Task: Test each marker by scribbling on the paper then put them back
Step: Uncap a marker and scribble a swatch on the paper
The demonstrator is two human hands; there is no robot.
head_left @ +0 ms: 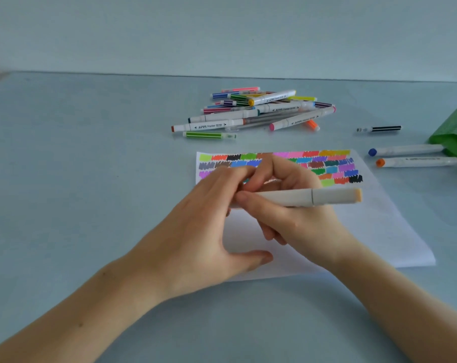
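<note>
White plastic, pale-orange end cap: that is the marker (298, 197) you hold level above the paper (353, 231), its capped end pointing to your right. Your right hand (295, 218) has its fingers curled round the barrel. Your left hand (203, 231) reaches its fingers to the marker's near end, thumb spread low over the sheet; whether it pinches a cap there or only touches the barrel I cannot tell, since your fingers hide that end.

You look to be uncapping or recapping, and that is where trouble lies. If the cap comes off with a jerk, the wet nib could streak your fingers or the blank part of the sheet. A cap not pressed fully home would let the tip dry out.

Mind the sorting too. A heap of markers (251, 111) lies on the tabletop (78, 153) beyond the paper, while a blue-capped marker (405, 150) and an orange-capped marker (418, 161) lie apart near the green pouch (455, 132). Drop this one in the wrong group and you may test it twice or skip another.

Rows of scribbles (326, 163) crowd the paper's far edge, so a pale stroke laid over them would be hard to judge.
</note>
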